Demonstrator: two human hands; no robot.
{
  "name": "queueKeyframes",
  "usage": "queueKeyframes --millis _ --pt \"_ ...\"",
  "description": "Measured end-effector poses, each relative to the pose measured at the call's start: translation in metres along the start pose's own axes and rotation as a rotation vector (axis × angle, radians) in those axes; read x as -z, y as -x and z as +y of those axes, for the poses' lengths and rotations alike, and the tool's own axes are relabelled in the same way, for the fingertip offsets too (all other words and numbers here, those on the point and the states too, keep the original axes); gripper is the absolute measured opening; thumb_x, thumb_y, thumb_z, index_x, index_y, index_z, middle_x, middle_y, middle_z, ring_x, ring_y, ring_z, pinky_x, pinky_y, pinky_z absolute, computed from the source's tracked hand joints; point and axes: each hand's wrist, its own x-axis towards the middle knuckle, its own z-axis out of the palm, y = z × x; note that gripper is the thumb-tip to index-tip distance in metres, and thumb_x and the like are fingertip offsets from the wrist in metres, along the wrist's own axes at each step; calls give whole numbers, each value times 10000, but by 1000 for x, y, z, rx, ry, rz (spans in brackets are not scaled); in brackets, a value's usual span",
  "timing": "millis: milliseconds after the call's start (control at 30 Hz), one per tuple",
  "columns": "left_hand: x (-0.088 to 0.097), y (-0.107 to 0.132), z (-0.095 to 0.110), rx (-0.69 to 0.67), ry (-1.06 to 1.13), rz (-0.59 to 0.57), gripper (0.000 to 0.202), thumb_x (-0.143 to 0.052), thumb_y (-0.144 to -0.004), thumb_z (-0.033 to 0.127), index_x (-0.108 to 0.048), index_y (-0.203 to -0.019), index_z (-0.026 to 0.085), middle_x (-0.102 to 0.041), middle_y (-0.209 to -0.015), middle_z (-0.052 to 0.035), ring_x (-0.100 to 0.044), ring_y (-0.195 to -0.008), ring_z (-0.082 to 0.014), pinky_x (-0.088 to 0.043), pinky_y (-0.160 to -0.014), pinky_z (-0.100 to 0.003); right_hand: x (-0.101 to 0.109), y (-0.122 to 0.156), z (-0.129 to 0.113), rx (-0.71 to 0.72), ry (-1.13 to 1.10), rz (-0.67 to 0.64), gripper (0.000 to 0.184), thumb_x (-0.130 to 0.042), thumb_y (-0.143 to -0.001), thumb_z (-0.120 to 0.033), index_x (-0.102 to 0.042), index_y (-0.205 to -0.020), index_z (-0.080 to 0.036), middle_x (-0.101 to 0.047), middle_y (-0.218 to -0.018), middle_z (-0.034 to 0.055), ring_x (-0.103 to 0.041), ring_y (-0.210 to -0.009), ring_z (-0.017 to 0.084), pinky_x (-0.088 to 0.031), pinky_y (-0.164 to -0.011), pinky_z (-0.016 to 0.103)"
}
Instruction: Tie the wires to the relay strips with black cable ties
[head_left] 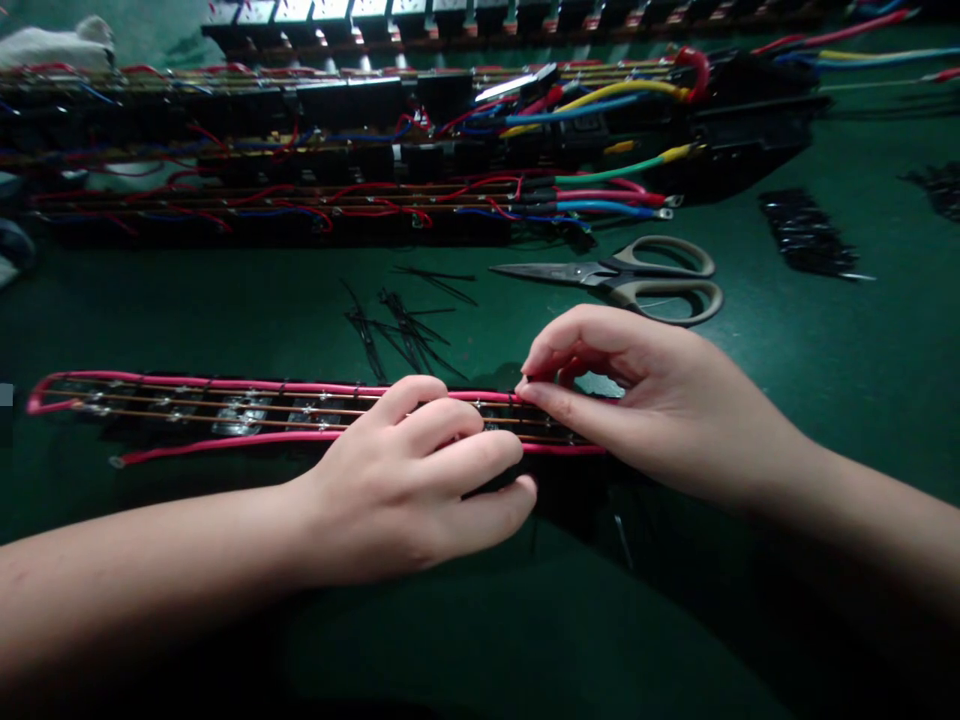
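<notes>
A long, narrow black strip (169, 408) lies across the table, with thin copper-coloured bars and clear blocks along it. A thick red cable (225, 381) runs along its far edge and loops round the left end; a red length with a ring lug lies along the near edge. My left hand (427, 480) rests over the middle of the strip, fingers curled round it. At the far edge, my right hand (637, 395) pinches a small dark end, which looks like a black cable tie (527, 379), beside the red cable. Its lower part is hidden by my fingers.
Several loose black cable ties (409, 325) lie beyond the strip. Scissors (607, 275) lie behind my right hand, and a black bundle (806, 232) is at right. Across the back are wired strips (262, 205) with coloured cables (611, 208).
</notes>
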Motion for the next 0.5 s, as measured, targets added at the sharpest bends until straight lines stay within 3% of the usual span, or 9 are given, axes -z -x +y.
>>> queueKeyframes --millis 500 --pt "1 -2 -1 -4 -32 -41 157 -595 -940 96 -686 -930 225 -693 -911 -6 -558 -836 -186 -458 -768 -365 0 -1 -2 11 8 -1 53 -682 -871 -169 -661 -873 -218 -670 -828 -36 -642 -743 126 -530 -672 270"
